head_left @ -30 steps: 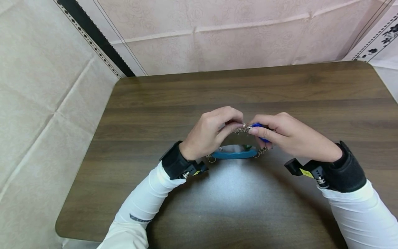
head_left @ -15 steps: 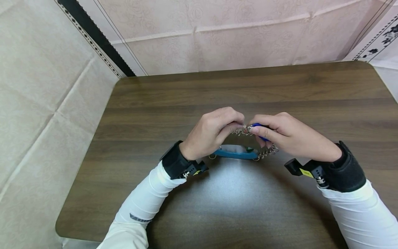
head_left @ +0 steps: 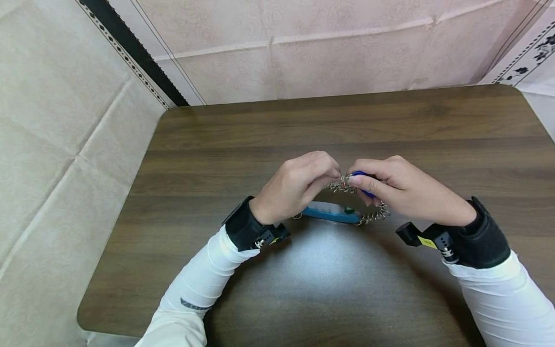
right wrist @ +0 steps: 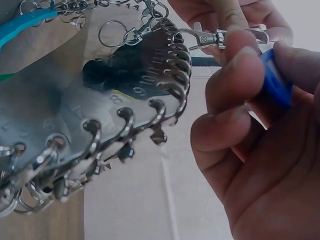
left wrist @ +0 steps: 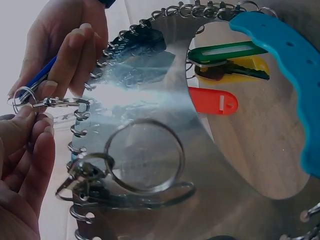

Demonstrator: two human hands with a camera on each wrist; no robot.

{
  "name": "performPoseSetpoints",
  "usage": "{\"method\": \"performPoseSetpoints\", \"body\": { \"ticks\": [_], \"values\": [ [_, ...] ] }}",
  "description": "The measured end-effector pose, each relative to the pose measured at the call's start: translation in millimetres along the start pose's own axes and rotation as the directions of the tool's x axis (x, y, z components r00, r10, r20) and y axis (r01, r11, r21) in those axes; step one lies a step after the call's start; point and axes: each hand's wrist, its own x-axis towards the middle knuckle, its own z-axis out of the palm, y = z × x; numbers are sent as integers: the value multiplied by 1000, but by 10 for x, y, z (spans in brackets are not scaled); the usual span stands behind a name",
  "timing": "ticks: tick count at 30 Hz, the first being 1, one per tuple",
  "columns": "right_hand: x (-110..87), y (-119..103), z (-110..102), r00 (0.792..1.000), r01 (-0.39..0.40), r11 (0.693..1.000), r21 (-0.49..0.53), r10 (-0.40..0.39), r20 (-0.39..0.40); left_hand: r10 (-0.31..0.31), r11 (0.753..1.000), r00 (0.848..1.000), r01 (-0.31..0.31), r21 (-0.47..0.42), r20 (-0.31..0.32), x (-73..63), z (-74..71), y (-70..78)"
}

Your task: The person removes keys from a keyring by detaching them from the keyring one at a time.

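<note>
A shiny metal key-holder plate with a teal handle hangs between my hands, seen nearly edge-on in the head view. Metal rings line its numbered rim. My left hand pinches the end of a snap clasp that hooks onto a rim ring. A split key ring is right at the left fingertips. My right hand pinches a blue key tag beside the clasp. The key on that tag is mostly hidden by fingers.
Green, yellow and red key tags show through the plate's handle opening. Another loose ring with a clasp hangs at the plate's face. Below is a brown wooden table, with pale patterned cloth behind it.
The plate has turned slightly: its teal handle now slopes down to the right, and more rim rings show below my right hand. Both hands stay nearly in place, still pinching.
</note>
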Motion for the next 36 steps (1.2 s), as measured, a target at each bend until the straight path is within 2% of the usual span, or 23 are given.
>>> {"method": "performPoseSetpoints", "body": {
  "ticks": [10, 17, 24, 29, 36],
  "values": [
    [-9, -12, 5, 1000, -25, 999, 33, 24, 5, -26, 998, 999, 28, -61, 33, 11, 1, 29],
    [-13, -24, 17, 999, -43, 997, 72, 43, 2, 60, 998, 998, -60, -14, 37, 28, -2, 33],
    [-14, -31, 1, 998, -57, 995, 82, 57, -2, 61, 998, 997, -62, 10, 52, 15, -10, 48],
    [-13, -30, -2, 998, -70, 995, 77, 70, 0, 88, 996, 995, -90, 22, 55, 13, -23, 60],
    [4, -19, 6, 990, -140, 989, 56, 141, -8, 120, 991, 990, -124, 57, 68, 10, -53, 53]
  ]
}}
